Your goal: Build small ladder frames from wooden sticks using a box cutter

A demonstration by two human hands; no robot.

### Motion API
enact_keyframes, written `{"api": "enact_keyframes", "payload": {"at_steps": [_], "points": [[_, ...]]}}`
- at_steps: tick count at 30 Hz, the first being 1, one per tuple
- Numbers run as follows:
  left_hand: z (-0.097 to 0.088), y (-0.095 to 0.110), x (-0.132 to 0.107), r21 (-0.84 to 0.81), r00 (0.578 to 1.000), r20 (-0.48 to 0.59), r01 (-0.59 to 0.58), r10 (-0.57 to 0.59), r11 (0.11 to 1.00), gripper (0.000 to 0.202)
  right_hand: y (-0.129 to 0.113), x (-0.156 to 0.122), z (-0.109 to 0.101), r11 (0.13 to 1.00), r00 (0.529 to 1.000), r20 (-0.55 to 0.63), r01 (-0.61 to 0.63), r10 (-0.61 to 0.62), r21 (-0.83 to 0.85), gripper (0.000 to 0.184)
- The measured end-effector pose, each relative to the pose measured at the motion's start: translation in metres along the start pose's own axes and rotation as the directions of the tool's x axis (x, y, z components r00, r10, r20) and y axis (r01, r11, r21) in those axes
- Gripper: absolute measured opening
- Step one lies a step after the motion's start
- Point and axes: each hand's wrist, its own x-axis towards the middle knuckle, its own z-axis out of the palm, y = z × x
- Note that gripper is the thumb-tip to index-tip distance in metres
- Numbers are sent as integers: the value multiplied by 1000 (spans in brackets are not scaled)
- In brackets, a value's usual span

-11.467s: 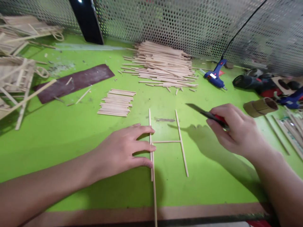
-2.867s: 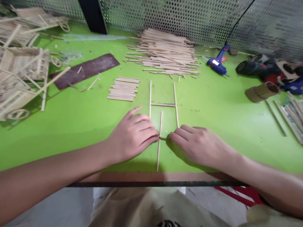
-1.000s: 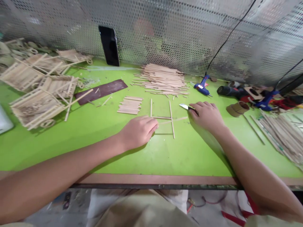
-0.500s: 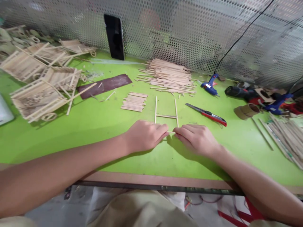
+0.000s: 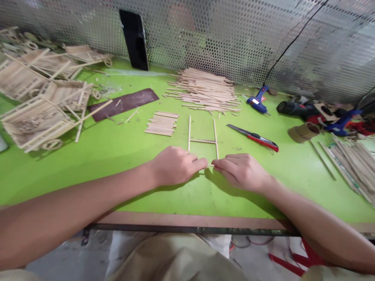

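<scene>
On the green table [image 5: 117, 156] lies a small ladder-like frame [image 5: 202, 140] of two long wooden sticks joined by one cross stick. At its near end my left hand [image 5: 175, 166] and my right hand [image 5: 241, 171] face each other with fingers closed. Both pinch a short thin stick [image 5: 210, 165] laid across between their fingertips. Only a small piece of that stick shows between the fingers. A red-handled utility knife [image 5: 254, 137] lies on the table to the right of the frame, blade out.
A large pile of sticks [image 5: 205, 91] and a small stack of cut sticks [image 5: 161, 123] lie behind the frame. Blue glue gun [image 5: 257, 100], brown sanding strip [image 5: 124, 103], black phone [image 5: 134, 39] against the mesh wall, wooden cart models [image 5: 43, 101] left, tools and more sticks [image 5: 351, 160] right.
A second ago my right hand rested on the knife; it left the knife on the table and came to the frame's near end. Both hands now pinch the short stick.
</scene>
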Motion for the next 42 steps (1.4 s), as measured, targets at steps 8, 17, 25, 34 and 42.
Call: {"api": "enact_keyframes", "payload": {"at_steps": [8, 17, 25, 34, 42], "points": [[3, 5, 0, -155, 995, -38, 87, -94, 984, 33, -5, 2, 2, 999, 997, -81, -25, 22, -45, 29], [1, 9, 0, -155, 990, -91, 91, -106, 984, 34, -10, 6, -2, 999, 991, -132, -18, 14, -31, 27], [4, 13, -1, -146, 983, -99, 138, -153, 980, 30, -10, 4, 4, 997, 987, -140, -74, 77, 26, 26], [5, 12, -3, -74, 986, -118, 110, -119, 991, 27, -11, 1, 9, 988, 983, -138, -101, 117, 117, 25], [6, 12, -3, -32, 984, -152, 85, -89, 996, 23, -13, 2, 6, 984, 982, -146, -96, 119, 152, 28]]}}
